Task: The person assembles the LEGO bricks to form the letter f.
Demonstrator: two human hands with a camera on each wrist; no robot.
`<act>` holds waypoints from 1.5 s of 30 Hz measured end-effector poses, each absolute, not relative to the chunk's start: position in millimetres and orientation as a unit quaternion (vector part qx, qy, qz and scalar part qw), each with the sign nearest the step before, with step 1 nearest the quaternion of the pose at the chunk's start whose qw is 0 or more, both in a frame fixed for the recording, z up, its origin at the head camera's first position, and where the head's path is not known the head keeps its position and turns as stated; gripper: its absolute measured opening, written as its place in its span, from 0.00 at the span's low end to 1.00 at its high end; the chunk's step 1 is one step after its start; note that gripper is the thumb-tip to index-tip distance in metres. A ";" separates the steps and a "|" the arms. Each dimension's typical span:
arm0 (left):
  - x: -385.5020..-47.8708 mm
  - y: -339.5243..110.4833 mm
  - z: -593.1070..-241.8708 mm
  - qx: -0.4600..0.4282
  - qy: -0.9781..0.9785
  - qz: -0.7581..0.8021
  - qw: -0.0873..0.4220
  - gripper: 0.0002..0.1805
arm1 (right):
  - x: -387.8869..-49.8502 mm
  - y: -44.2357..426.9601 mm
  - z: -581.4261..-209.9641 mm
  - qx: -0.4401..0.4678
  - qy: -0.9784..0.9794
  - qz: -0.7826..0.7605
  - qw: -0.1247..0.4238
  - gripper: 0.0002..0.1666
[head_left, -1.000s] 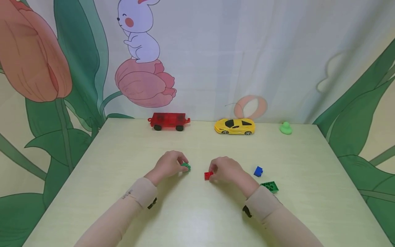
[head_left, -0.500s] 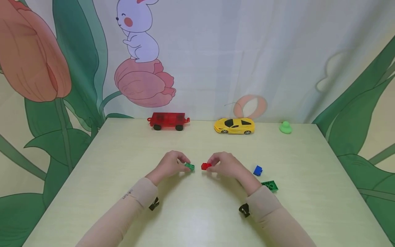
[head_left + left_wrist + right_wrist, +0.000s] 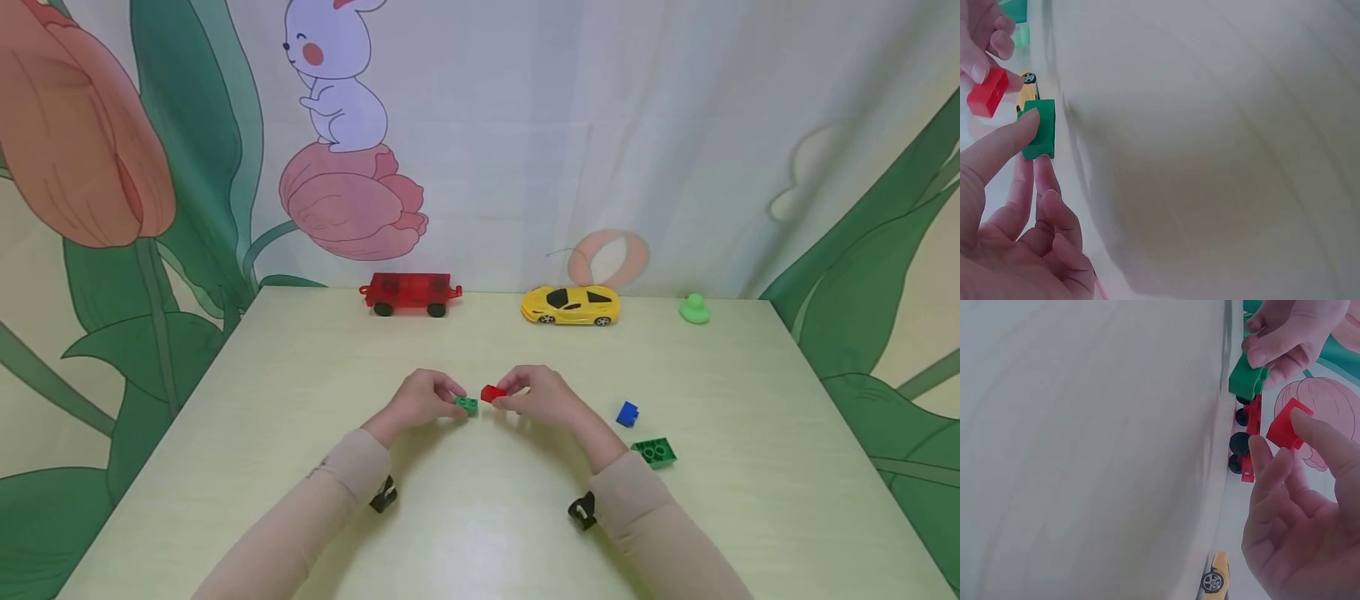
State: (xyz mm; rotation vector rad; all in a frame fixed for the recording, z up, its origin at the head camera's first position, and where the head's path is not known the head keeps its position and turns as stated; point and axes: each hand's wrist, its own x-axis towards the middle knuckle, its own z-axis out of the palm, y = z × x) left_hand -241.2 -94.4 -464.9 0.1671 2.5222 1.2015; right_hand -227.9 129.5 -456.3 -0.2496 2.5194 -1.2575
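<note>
Above a pale flat table (image 3: pixel 480 517), left hand (image 3: pixel 417 400) and right hand (image 3: pixel 546 394) pinch, respectively, a green studded plastic brick (image 3: pixel 468 407) and a red boxy plastic brick (image 3: pixel 491 393), just apart; a crooked bump could loosen either fingertip hold.

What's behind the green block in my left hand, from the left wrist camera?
Part of the yellow toy car, including one wheel, shows past the green block. The rest of the car, and anything directly behind the block, is covered.

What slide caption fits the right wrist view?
Right hand pinches a red block; left hand holds a green block.
</note>
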 end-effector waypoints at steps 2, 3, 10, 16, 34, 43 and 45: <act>-241.0 -92.9 -465.5 0.059 0.888 0.423 0.168 0.12 | -228.0 127.2 -456.6 -0.089 0.878 -0.444 0.154 0.12; -240.9 -92.2 -465.7 0.058 0.888 0.424 0.168 0.12 | -228.0 125.9 -456.9 -0.090 0.877 -0.447 0.152 0.11; -239.2 -90.6 -467.5 0.065 0.890 0.420 0.166 0.11 | -228.1 117.4 -458.0 -0.096 0.869 -0.465 0.135 0.12; -239.6 -94.2 -472.3 0.069 0.895 0.407 0.168 0.15 | -228.4 110.8 -460.0 -0.099 0.867 -0.469 0.139 0.13; -243.0 -98.2 -476.3 0.053 0.896 0.406 0.169 0.13 | -226.7 93.3 -458.9 -0.064 0.888 -0.431 0.148 0.09; -244.2 -99.2 -475.7 0.051 0.894 0.410 0.174 0.12 | -226.4 89.0 -454.6 -0.060 0.887 -0.428 0.162 0.08; -243.7 -99.1 -475.7 0.048 0.895 0.407 0.175 0.12 | -226.7 87.6 -455.1 -0.057 0.885 -0.430 0.168 0.08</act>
